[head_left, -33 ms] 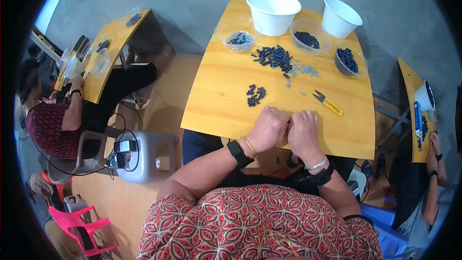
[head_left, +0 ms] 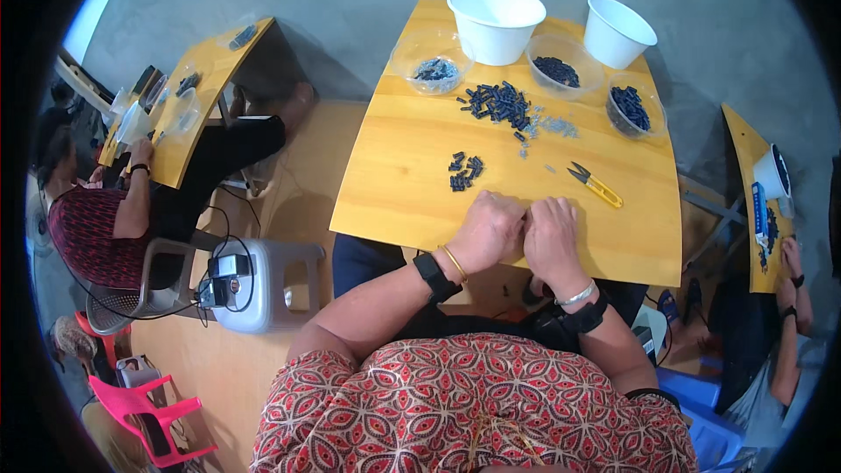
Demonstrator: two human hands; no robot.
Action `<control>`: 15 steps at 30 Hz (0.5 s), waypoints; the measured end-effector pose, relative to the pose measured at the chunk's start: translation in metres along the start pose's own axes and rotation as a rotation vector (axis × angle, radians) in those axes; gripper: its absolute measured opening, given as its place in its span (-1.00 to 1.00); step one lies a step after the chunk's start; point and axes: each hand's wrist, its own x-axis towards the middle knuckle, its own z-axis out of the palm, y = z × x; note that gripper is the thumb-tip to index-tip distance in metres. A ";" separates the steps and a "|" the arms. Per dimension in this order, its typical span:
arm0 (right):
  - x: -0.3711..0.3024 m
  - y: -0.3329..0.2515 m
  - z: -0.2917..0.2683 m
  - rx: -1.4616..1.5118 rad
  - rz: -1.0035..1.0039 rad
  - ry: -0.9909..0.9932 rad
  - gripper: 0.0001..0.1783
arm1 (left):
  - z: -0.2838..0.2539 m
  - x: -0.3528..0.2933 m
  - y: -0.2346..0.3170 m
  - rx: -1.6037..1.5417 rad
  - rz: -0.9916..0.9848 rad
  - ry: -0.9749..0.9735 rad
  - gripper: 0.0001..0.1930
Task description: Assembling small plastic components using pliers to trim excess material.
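Note:
At the near edge of the table (head_left: 377, 197), my left hand (head_left: 493, 226) and my right hand (head_left: 552, 229) meet with fingers curled inward. Both are closed, and whatever sits between their fingertips is hidden. Just beyond my left hand lies a small group of short black cylindrical parts (head_left: 465, 172). Farther off is a larger pile of black parts (head_left: 498, 105), with small clear pieces (head_left: 557, 126) scattered to its right. A pair of yellow-handled thread snips (head_left: 597, 187) rests to the right of my hands, blades pointing away from me.
Two white tubs (head_left: 497, 31) (head_left: 618, 33) stand at the far edge. Clear bowls (head_left: 565, 66) (head_left: 436, 61) (head_left: 637, 112) in front hold small parts. People work at side tables, left (head_left: 206, 79) and right (head_left: 740, 158). A grey stool (head_left: 263, 289) carries cables and black boxes.

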 end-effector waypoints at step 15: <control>0.007 -0.031 -0.053 0.521 -0.094 0.223 -0.89 | -0.045 0.005 0.043 -0.897 -0.591 0.106 -0.79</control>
